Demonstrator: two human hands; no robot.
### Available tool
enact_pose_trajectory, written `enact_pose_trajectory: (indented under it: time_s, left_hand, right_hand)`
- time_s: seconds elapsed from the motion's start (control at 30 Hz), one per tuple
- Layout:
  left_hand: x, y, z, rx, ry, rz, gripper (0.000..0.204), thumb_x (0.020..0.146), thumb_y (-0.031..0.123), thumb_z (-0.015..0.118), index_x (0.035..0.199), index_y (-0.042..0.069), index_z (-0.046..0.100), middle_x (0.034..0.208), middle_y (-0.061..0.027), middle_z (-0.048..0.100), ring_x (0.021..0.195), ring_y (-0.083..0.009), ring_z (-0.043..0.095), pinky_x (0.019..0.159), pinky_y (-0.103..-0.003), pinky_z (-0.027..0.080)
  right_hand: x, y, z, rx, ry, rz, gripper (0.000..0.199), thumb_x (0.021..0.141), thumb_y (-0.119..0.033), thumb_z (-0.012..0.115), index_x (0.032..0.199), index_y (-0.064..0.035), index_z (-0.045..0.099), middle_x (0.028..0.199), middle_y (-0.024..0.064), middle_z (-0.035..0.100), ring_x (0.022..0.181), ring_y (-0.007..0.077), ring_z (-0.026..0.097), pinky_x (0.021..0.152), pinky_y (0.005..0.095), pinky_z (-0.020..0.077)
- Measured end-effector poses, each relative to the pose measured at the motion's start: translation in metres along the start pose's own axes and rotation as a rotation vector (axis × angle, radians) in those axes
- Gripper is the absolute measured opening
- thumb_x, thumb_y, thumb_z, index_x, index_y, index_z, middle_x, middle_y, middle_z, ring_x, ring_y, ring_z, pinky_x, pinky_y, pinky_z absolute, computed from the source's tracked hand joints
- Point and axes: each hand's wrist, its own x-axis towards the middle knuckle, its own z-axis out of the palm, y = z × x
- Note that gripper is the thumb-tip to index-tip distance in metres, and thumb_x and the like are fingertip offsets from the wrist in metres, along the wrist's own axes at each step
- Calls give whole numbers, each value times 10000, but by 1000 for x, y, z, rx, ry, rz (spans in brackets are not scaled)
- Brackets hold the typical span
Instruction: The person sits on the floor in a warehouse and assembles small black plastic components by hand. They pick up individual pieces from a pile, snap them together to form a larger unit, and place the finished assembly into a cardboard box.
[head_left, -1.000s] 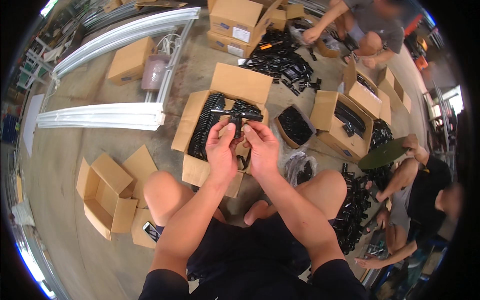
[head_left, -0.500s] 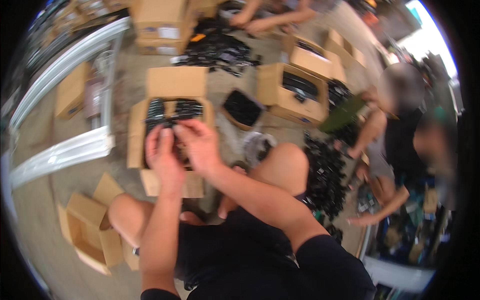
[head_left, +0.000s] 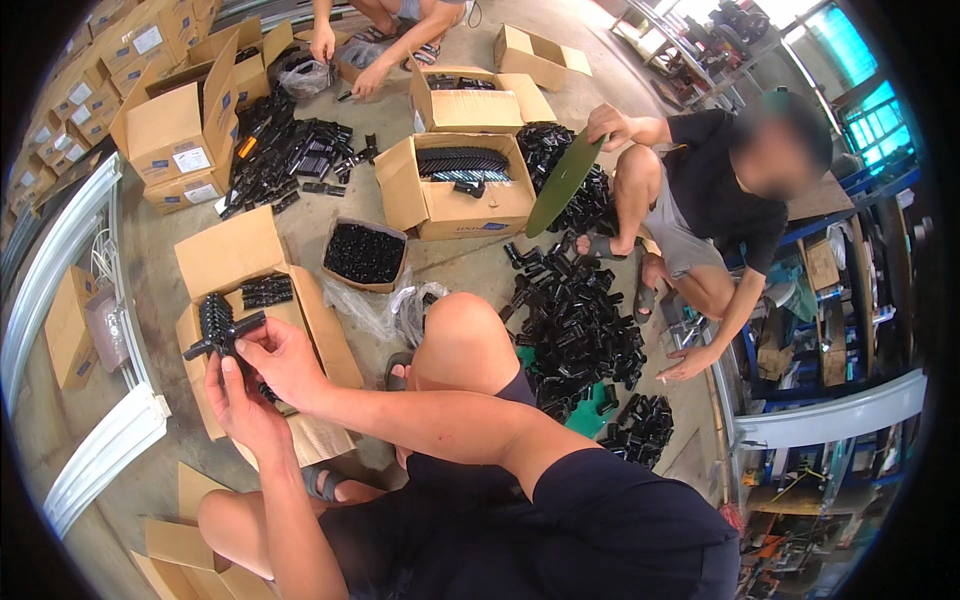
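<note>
Pinched in the fingertips of both my hands is a small black plastic fitting [head_left: 228, 338] with a tube-like end. My left hand [head_left: 248, 408] is closed on it from below, and my right hand [head_left: 285, 365] grips it from the right. Both hands are over an open cardboard box [head_left: 228, 245], flaps spread, in front of me. Inside the box are a packed row of black fittings [head_left: 216, 312] and another group [head_left: 266, 290] beside it. My hands hide the near part of the box.
A small carton of tiny black parts [head_left: 365, 254] and clear plastic bags [head_left: 375, 312] lie beyond. Another box [head_left: 475, 222] holds rowed fittings. To the right, a squatting co-worker [head_left: 730, 190] holds a green sheet [head_left: 565, 185] near a heap of fittings [head_left: 575, 325]. White metal rails [head_left: 110, 455] stand left.
My view has swung to the right, so the box and my hands appear farther left. Both hands stay over the box with a black fitting between the fingers.
</note>
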Motion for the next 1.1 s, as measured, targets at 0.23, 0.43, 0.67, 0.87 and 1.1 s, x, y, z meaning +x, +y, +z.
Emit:
enact_pose_trajectory:
  time_s: [0.23,0.43,0.67,0.87,1.1]
  left_hand:
    - [0,0,3,17,-2,7,337,1037,145,600,1323,-26,549,1180,-122,664,1019,-177,645,859,-306,530]
    - [-5,2,8,42,-10,30,314,1039,161,610,1297,-10,559,1145,-99,673,985,-140,640,848,-281,527]
    - [-1,-6,0,24,27,43,286,1026,144,628,1274,7,589,1142,-80,675,962,-126,633,813,-267,520]
    - [0,-5,-1,4,50,18,275,1019,160,647,1252,25,590,1110,-70,681,944,-119,637,796,-265,527]
    - [-1,-9,3,28,52,23,279,1016,147,648,1255,18,583,1131,-86,679,958,-134,645,814,-272,536]
  right_hand:
    - [-2,-1,0,183,9,112,80,994,-76,654,1039,-11,664,911,42,681,773,96,632,623,252,533]
    - [-1,1,-4,117,12,99,84,996,-84,655,1039,-11,665,908,41,683,763,94,637,615,246,546]
    - [-4,0,-2,97,25,101,107,985,-105,680,1029,-10,659,900,41,684,749,95,639,593,249,559]
    - [-5,-3,5,187,77,160,91,995,-100,660,979,-11,646,850,32,673,685,77,604,565,242,519]
    - [-3,4,-5,86,87,158,115,987,-102,674,1026,7,666,921,62,705,764,107,657,601,253,574]
